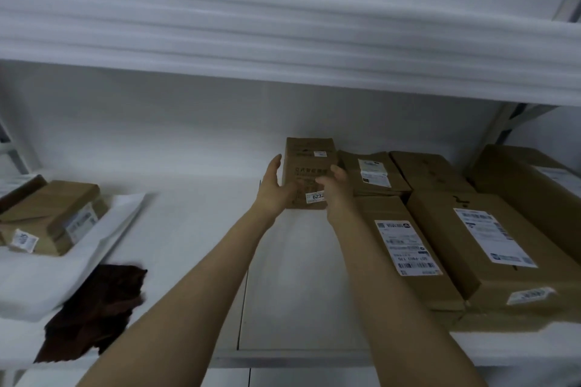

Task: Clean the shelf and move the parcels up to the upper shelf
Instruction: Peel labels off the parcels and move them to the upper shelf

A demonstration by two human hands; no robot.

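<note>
A small brown cardboard parcel (306, 163) with a white numbered sticker is held between both hands above the middle of the lower shelf (201, 214). My left hand (274, 188) cups its left side and underside. My right hand (336, 188) grips its right side with curled fingers. The upper shelf (283, 31) runs across the top of the view, blurred, and its top surface is hidden. A dark brown cloth (97, 308) lies crumpled at the lower shelf's front left.
Several brown parcels with shipping labels (471, 236) are packed on the right of the lower shelf. At the left, a brown box (53, 220) sits on a white padded envelope (47, 273). A shelf bracket (515, 122) stands at the right rear.
</note>
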